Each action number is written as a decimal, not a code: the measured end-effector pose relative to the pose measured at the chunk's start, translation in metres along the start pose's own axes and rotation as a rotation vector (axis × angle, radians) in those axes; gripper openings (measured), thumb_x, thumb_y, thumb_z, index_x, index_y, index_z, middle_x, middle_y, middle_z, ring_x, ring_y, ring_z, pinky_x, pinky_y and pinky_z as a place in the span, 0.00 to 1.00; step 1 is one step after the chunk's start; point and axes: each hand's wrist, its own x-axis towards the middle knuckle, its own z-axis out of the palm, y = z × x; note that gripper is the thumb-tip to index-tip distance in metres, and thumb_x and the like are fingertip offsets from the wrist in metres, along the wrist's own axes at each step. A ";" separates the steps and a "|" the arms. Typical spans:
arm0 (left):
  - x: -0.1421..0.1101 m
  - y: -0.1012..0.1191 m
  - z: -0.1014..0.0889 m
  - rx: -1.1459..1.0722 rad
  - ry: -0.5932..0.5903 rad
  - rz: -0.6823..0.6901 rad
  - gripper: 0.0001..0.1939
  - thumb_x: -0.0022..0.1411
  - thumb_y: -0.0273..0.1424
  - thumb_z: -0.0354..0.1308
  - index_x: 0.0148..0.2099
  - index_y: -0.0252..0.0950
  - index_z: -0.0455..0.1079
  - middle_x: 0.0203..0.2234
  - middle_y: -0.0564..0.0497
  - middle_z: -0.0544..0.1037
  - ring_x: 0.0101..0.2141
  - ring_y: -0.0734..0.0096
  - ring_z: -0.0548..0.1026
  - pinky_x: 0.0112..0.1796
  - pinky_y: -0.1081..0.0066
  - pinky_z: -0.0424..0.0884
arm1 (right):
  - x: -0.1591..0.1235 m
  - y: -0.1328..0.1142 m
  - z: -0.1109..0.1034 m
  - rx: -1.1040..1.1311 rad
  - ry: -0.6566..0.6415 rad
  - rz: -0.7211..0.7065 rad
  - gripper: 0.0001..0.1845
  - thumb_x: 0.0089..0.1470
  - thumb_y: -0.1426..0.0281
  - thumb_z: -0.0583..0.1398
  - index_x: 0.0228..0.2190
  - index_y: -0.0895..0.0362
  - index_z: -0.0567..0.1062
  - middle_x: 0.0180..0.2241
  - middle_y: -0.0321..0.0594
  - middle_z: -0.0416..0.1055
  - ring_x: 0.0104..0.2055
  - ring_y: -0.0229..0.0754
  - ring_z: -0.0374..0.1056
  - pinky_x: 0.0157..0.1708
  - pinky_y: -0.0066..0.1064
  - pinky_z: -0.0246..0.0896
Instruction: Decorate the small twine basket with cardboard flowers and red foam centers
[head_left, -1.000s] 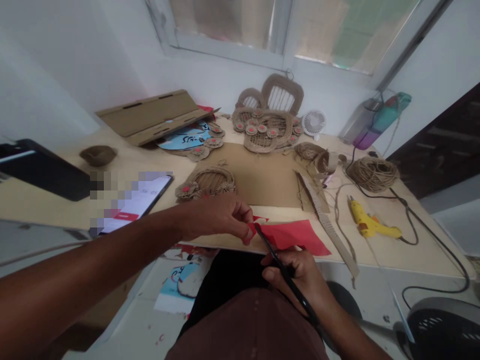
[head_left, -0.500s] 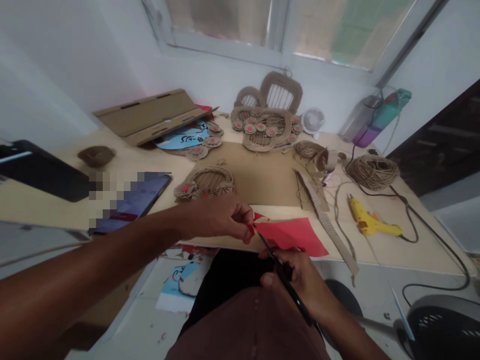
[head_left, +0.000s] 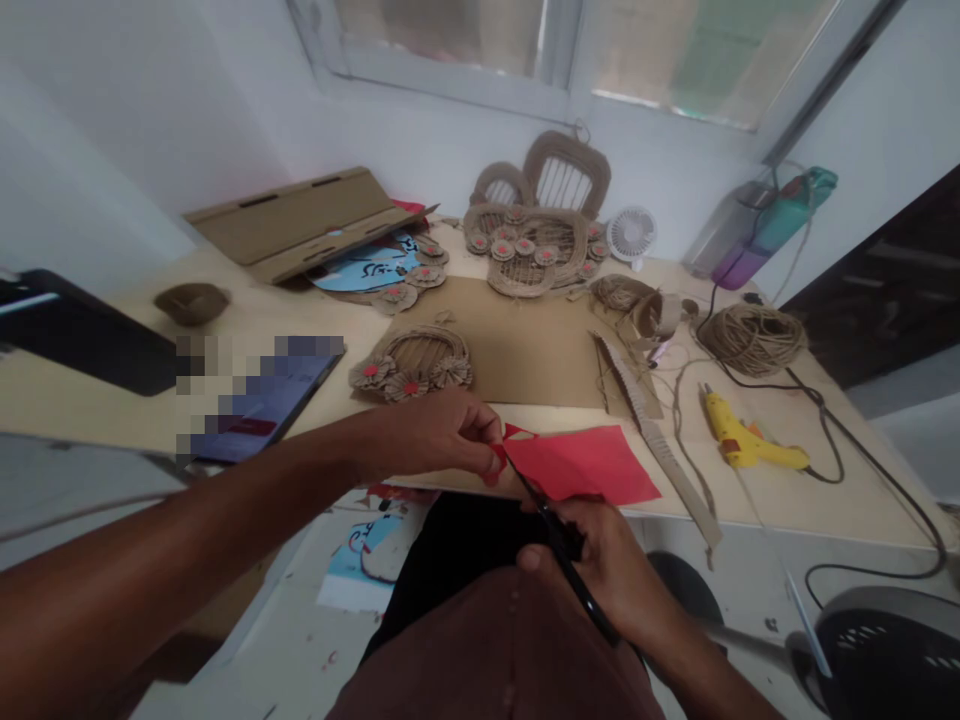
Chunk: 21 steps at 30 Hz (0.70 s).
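Observation:
My left hand (head_left: 439, 438) pinches the left edge of a red paper sheet (head_left: 585, 463) at the near edge of the wooden table (head_left: 112, 395). My right hand (head_left: 600, 565) is wrapped round the handles of black scissors (head_left: 559, 545), just below the table edge. The scissor blades point up and left into the red paper beside my left fingertips. A small cut piece of red paper sticks up at the sheet's top left corner.
A phone (head_left: 259, 395) lies left of my left arm. A twine wreath with red flowers (head_left: 412, 365) and brown card (head_left: 517, 350) sit behind the paper. A yellow glue gun (head_left: 742, 445), twine coil (head_left: 750, 340), corrugated strip (head_left: 660, 440) lie right. Woven pieces (head_left: 536, 245) stand at the back.
The scissors and my right hand have shifted slightly up and left into the red paper. My left hand keeps its pinch. The view has tilted a little.

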 end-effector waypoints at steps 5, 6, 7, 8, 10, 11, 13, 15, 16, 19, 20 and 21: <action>0.002 -0.002 0.001 0.019 -0.003 0.016 0.05 0.48 0.32 0.61 0.24 0.37 0.69 0.21 0.57 0.75 0.25 0.73 0.69 0.28 0.72 0.59 | 0.002 -0.003 -0.002 -0.121 0.021 0.027 0.22 0.50 0.53 0.61 0.19 0.58 0.70 0.17 0.32 0.57 0.20 0.35 0.52 0.19 0.26 0.44; 0.003 -0.001 0.001 0.021 -0.009 0.016 0.05 0.48 0.31 0.61 0.24 0.37 0.69 0.21 0.57 0.75 0.25 0.73 0.68 0.28 0.72 0.59 | 0.003 -0.004 -0.002 -0.130 0.017 0.029 0.22 0.50 0.53 0.61 0.19 0.58 0.69 0.17 0.31 0.57 0.20 0.35 0.51 0.19 0.26 0.43; 0.003 -0.001 0.001 0.032 -0.015 0.013 0.05 0.48 0.31 0.61 0.24 0.37 0.69 0.20 0.58 0.73 0.24 0.73 0.68 0.27 0.72 0.58 | 0.004 -0.004 -0.002 -0.132 0.013 0.026 0.22 0.49 0.53 0.62 0.19 0.58 0.68 0.17 0.31 0.57 0.21 0.35 0.52 0.19 0.26 0.43; 0.003 0.000 0.001 0.049 -0.022 0.008 0.05 0.48 0.31 0.61 0.24 0.37 0.68 0.19 0.58 0.72 0.24 0.74 0.67 0.27 0.72 0.57 | 0.004 -0.004 -0.002 -0.128 0.011 0.021 0.21 0.49 0.54 0.62 0.20 0.57 0.68 0.18 0.32 0.57 0.21 0.35 0.52 0.20 0.26 0.43; 0.002 0.003 0.002 0.084 -0.028 -0.001 0.06 0.49 0.31 0.60 0.23 0.37 0.68 0.18 0.58 0.70 0.23 0.74 0.65 0.26 0.72 0.55 | 0.005 -0.004 -0.002 -0.113 0.009 0.017 0.19 0.48 0.55 0.63 0.20 0.57 0.68 0.19 0.32 0.58 0.22 0.35 0.53 0.20 0.26 0.42; 0.002 0.004 0.002 0.096 -0.029 -0.004 0.06 0.49 0.31 0.60 0.23 0.37 0.68 0.18 0.58 0.70 0.22 0.75 0.65 0.25 0.72 0.54 | 0.006 -0.004 -0.003 -0.109 0.010 0.019 0.19 0.49 0.56 0.63 0.20 0.57 0.68 0.19 0.32 0.58 0.22 0.35 0.53 0.20 0.26 0.42; 0.002 0.004 0.002 0.104 -0.027 -0.008 0.05 0.48 0.30 0.60 0.23 0.37 0.68 0.17 0.58 0.69 0.21 0.75 0.63 0.24 0.72 0.53 | 0.006 -0.004 -0.003 -0.103 0.005 0.026 0.20 0.51 0.57 0.62 0.19 0.57 0.67 0.18 0.31 0.56 0.22 0.35 0.52 0.20 0.26 0.41; 0.001 0.003 0.003 0.106 -0.021 -0.012 0.05 0.48 0.30 0.60 0.24 0.37 0.68 0.17 0.58 0.68 0.21 0.75 0.62 0.23 0.72 0.52 | 0.006 -0.003 -0.003 -0.097 -0.008 0.032 0.21 0.53 0.57 0.60 0.17 0.57 0.66 0.17 0.30 0.53 0.21 0.34 0.50 0.20 0.26 0.40; 0.001 0.002 0.003 0.108 -0.016 -0.014 0.05 0.48 0.31 0.60 0.24 0.37 0.68 0.16 0.58 0.68 0.20 0.75 0.61 0.23 0.72 0.51 | 0.005 -0.002 -0.003 -0.094 -0.015 0.035 0.22 0.54 0.57 0.59 0.17 0.57 0.66 0.17 0.30 0.52 0.21 0.34 0.49 0.20 0.26 0.40; 0.002 -0.001 0.003 0.104 -0.002 -0.002 0.06 0.49 0.31 0.60 0.24 0.37 0.68 0.16 0.59 0.67 0.19 0.75 0.60 0.22 0.72 0.50 | 0.005 -0.001 -0.002 -0.073 -0.021 0.042 0.21 0.54 0.57 0.59 0.18 0.58 0.69 0.17 0.29 0.51 0.21 0.33 0.49 0.20 0.26 0.42; 0.002 -0.002 0.003 0.101 0.000 0.001 0.06 0.48 0.31 0.60 0.23 0.37 0.68 0.15 0.59 0.67 0.19 0.76 0.60 0.22 0.72 0.49 | 0.005 -0.001 -0.002 -0.061 -0.022 0.043 0.20 0.54 0.57 0.59 0.19 0.58 0.69 0.18 0.29 0.51 0.21 0.33 0.49 0.20 0.26 0.42; 0.002 -0.003 0.003 0.097 -0.002 -0.001 0.06 0.48 0.32 0.60 0.23 0.37 0.67 0.16 0.59 0.66 0.19 0.76 0.59 0.22 0.72 0.49 | 0.005 -0.002 -0.002 -0.049 -0.027 0.046 0.20 0.54 0.57 0.59 0.20 0.58 0.70 0.18 0.29 0.51 0.21 0.34 0.49 0.20 0.26 0.42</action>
